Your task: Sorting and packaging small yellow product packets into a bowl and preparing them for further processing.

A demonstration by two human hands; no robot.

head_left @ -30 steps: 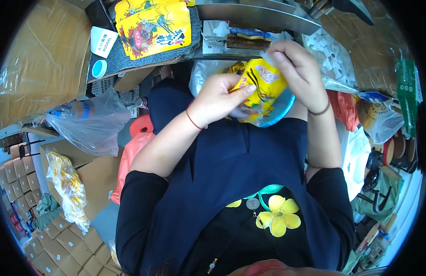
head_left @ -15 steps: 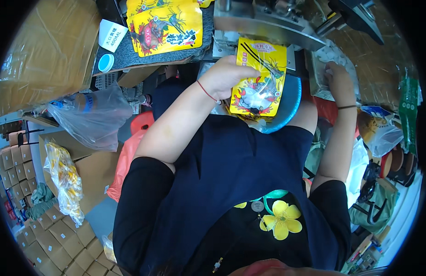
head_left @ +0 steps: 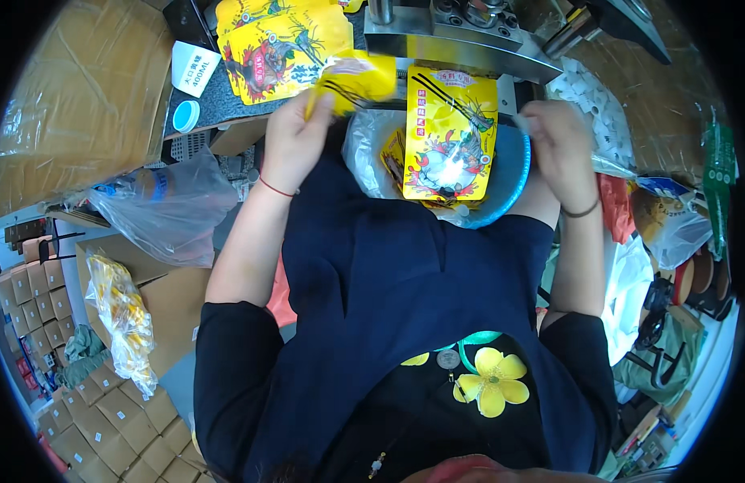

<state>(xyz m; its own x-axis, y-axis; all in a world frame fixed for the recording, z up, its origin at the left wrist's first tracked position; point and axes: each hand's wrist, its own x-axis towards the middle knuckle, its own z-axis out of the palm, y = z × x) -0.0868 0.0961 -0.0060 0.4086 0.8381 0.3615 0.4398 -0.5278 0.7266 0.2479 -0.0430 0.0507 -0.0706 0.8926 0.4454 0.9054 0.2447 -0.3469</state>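
My L hand point(head_left: 298, 133) pinches yellow pouch point(head_left: 358, 79) by R edge of stack point(head_left: 280, 60); R hand point(head_left: 561, 145) nr blue basin point(head_left: 523, 173) rim, fingers blurred, can't tell grip. 2nd pouch point(head_left: 449, 137) below steel bar point(head_left: 461, 47), gap btwn.

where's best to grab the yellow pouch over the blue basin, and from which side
Probably by the long left edge of the pouch, coming from the left, thumb on its printed face and fingers beneath. It looks flat, with its top end close to the machine and its lower part over the basin, so that edge seems easier to pinch.
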